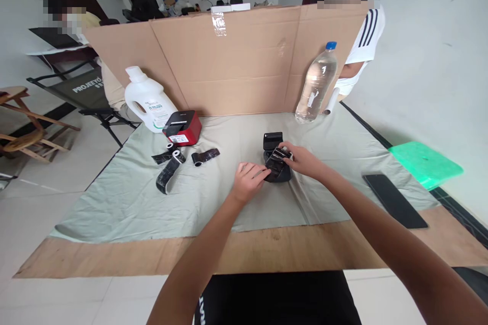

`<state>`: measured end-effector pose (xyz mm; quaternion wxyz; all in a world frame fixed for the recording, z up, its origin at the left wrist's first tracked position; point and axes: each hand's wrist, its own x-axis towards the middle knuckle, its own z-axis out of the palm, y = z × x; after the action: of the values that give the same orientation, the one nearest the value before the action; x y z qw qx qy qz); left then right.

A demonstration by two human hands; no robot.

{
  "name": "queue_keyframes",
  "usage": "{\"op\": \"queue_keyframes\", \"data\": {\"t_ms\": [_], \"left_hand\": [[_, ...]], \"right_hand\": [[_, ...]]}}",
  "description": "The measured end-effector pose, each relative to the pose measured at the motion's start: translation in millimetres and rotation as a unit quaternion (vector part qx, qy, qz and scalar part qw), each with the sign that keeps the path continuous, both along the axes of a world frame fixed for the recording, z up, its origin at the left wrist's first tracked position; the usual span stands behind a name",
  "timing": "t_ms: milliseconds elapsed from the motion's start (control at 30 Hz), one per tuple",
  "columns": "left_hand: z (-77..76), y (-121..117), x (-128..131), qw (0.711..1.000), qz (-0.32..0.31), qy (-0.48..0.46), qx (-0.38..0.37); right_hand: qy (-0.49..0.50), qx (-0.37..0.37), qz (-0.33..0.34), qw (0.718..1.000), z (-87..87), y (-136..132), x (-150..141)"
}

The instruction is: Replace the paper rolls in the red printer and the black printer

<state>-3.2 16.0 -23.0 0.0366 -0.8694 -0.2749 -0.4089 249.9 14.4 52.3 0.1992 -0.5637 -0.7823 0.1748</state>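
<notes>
In the head view a small black device [282, 176] sits on the cloth with its lid [273, 140] flipped up at the back. Over its opening lies a roll of glossy black strip [277, 160], partly unrolled. My right hand [303, 160] grips the roll's upper right end between thumb and fingers. From the left, my left hand [249, 179] has its fingertips closed at the strip's lower left edge, by the device's rim. The device's inside is mostly hidden by the strip and fingers.
Several black strip rolls [168, 175] lie left, before a red-and-black box-shaped device [183, 128] and a white jug [147, 99]. A water bottle [317, 84] leans against the cardboard screen [236, 66]. A black tablet-like slab [394, 200] lies right, near a green stool [425, 162]. Two people sit beyond.
</notes>
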Motion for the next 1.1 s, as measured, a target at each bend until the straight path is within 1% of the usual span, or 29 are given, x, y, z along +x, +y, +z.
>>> {"op": "queue_keyframes", "data": {"t_ms": [67, 167, 267, 367, 467, 533, 600, 667, 733, 767, 833, 900, 933, 1033, 1100], "left_hand": [[-0.3, -3, 7, 1.0, -0.021, 0.006, 0.005], [-1.7, -6, 19, 0.998, -0.048, 0.021, -0.026], [-3.3, -7, 29, 0.996, -0.058, 0.039, -0.051], [-4.1, -6, 37, 0.996, -0.055, 0.043, -0.056], [-4.1, -4, 42, 0.995, -0.053, 0.038, -0.073], [-3.9, -3, 44, 0.994, -0.055, 0.035, -0.09], [-3.5, -3, 44, 0.993, -0.056, 0.039, -0.101], [-2.9, -3, 44, 0.993, -0.053, 0.046, -0.099], [-2.2, -3, 43, 0.993, -0.049, 0.051, -0.092], [-1.8, -3, 43, 0.994, -0.047, 0.053, -0.088], [-1.3, -4, 42, 0.994, -0.045, 0.06, -0.08], [-1.3, -4, 41, 0.994, -0.045, 0.068, -0.071], [-1.4, -4, 39, 0.994, -0.046, 0.071, -0.066], [-2.2, -5, 35, 0.994, -0.056, 0.073, -0.051], [-2.6, -6, 31, 0.994, -0.063, 0.074, -0.048]], "right_hand": [[-0.05, -0.008, -0.012, 0.999, 1.7, 9, -5], [-0.119, -0.027, -0.014, 0.992, 2.9, 19, -14], [-0.162, -0.029, -0.018, 0.986, -0.1, 27, -21], [-0.192, -0.008, -0.023, 0.981, -5.7, 31, -26], [-0.21, 0.007, -0.047, 0.977, -9.2, 33, -31], [-0.217, -0.001, -0.072, 0.974, -9.4, 33, -35], [-0.222, -0.025, -0.097, 0.97, -8.3, 33, -37], [-0.217, -0.044, -0.116, 0.968, -6.2, 33, -38], [-0.204, -0.046, -0.124, 0.97, -3.3, 35, -35], [-0.189, -0.033, -0.127, 0.973, -1.6, 37, -33], [-0.143, 0.021, -0.125, 0.982, 2.3, 42, -27], [-0.095, 0.072, -0.105, 0.987, 5.7, 50, -21], [-0.078, 0.083, -0.092, 0.989, 7.0, 54, -19], [-0.064, 0.068, -0.06, 0.994, 7.9, 56, -15], [-0.063, 0.068, -0.034, 0.995, 6.6, 47, -14]]}}
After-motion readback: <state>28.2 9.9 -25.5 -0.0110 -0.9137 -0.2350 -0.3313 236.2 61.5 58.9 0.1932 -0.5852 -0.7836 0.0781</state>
